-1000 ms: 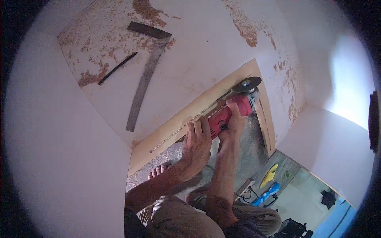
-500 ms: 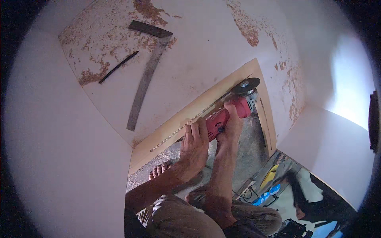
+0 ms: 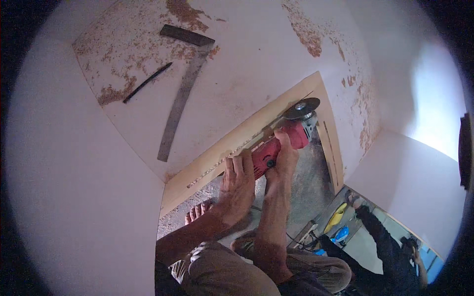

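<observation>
A red angle grinder lies tilted along a pale wood strip. Its round dark disc rests at or just above the wood near the corner; contact cannot be told. My right hand is closed around the grinder's red body, thumb on top toward the head. My left hand grips the rear end, its fingers bent over the side by the wood. A rough cut groove with splintered edges runs along the strip, and dark cut lines mark the side strip.
On the white panel lie a try square and a black pencil, among patches of brown sawdust. At lower right a person in dark clothes reaches toward a yellow object. A blue object lies nearby. White panels stand either side.
The grinder and both hands have shifted slightly left along the wood strip. At lower right, the other person has moved, with an arm now stretched up beside the yellow object.
</observation>
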Demonstrator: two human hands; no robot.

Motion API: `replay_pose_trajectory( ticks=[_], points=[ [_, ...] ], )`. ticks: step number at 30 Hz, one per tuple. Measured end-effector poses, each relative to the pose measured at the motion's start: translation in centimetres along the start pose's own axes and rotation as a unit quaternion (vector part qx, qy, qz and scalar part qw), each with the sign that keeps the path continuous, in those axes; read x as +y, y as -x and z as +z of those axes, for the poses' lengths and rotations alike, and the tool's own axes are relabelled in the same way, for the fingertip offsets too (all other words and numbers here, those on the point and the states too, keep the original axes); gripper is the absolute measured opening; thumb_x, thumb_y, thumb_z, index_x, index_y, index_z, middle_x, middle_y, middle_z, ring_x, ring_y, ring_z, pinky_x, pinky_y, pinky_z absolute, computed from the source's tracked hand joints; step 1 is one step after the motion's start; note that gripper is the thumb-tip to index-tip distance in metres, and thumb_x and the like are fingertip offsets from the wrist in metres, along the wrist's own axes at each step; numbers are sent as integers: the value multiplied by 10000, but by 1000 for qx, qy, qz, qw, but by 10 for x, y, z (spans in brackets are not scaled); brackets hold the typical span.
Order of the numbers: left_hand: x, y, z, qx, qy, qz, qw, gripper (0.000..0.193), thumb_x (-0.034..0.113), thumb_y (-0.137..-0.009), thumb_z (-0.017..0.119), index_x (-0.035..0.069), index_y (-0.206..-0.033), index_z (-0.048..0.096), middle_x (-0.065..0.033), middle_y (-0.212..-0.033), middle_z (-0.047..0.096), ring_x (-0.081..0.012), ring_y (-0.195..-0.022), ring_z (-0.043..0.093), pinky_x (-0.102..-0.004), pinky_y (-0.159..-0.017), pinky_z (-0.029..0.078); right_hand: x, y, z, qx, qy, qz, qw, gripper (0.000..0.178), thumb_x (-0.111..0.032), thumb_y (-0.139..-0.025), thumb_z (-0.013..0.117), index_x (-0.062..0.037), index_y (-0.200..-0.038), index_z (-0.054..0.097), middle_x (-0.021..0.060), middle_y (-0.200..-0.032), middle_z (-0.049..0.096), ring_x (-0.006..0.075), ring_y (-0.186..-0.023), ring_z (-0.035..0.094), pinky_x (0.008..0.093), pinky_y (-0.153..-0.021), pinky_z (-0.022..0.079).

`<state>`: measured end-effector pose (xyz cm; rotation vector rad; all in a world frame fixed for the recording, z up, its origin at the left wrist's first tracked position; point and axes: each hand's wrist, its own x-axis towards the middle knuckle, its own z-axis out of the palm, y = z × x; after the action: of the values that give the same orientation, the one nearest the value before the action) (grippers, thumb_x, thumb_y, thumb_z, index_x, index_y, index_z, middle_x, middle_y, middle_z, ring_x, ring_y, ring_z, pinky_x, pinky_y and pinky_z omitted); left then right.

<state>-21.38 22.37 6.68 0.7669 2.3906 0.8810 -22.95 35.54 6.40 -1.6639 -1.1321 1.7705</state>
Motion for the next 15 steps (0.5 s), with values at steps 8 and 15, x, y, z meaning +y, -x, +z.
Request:
replay_pose_trajectory(
  ticks=[8,15],
  points=[
    [-4,6,-1,-17,3,-13,1000,688,-23,-763,621,-137,-1393,369,-299,-1216,454,-481,-1199,522,-454,-873,592,15,-7,-5,12,5,13,1000,304,-88,-791,763,10,-1062,668,66,-928,692,215,-752,687,373,-653,572],
    [-2,4,8,27,-69,55,996,690,-20,-757,637,-126,-1392,389,-273,-1190,471,-451,-1162,530,-456,-898,561,5,-5,-7,12,-37,-24,999,289,-121,-797,778,-5,-1037,667,58,-900,689,206,-727,679,365,-641,570]
  ],
)
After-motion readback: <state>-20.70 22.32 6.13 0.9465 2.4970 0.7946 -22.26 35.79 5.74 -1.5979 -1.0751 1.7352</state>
